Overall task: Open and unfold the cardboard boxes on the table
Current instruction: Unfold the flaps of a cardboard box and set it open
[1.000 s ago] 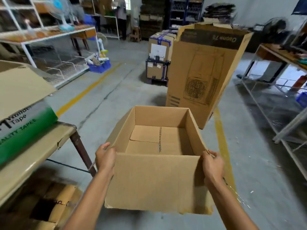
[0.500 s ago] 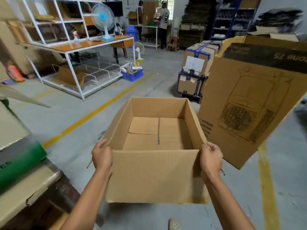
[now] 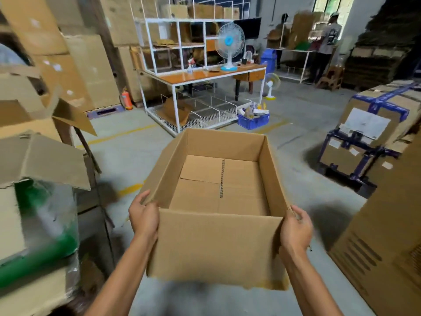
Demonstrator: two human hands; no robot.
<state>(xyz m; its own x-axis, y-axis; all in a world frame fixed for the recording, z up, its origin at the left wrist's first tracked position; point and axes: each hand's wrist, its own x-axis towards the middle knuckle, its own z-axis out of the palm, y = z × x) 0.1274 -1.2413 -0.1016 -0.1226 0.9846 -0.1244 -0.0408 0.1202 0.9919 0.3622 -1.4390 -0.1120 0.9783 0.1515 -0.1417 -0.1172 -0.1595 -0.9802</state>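
Since 0.5 s ago the view swung left; big printed carton (image 3: pixel 385 242) now at frame's right edge. Left hand (image 3: pixel 144 216) & right hand (image 3: pixel 296 231) each grip the open box (image 3: pixel 216 245) at its near corners, mid-frame.

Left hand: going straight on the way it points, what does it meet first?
The box: the left hand grips its near left corner, so it would likely push straight into that side wall.

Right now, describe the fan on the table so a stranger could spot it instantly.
Look past the open cardboard box to the white-framed workbench with the orange top. The fan stands near that top's right end. Unlike the smaller, yellow-based fan on the floor to its right, it has a blue hub and base.
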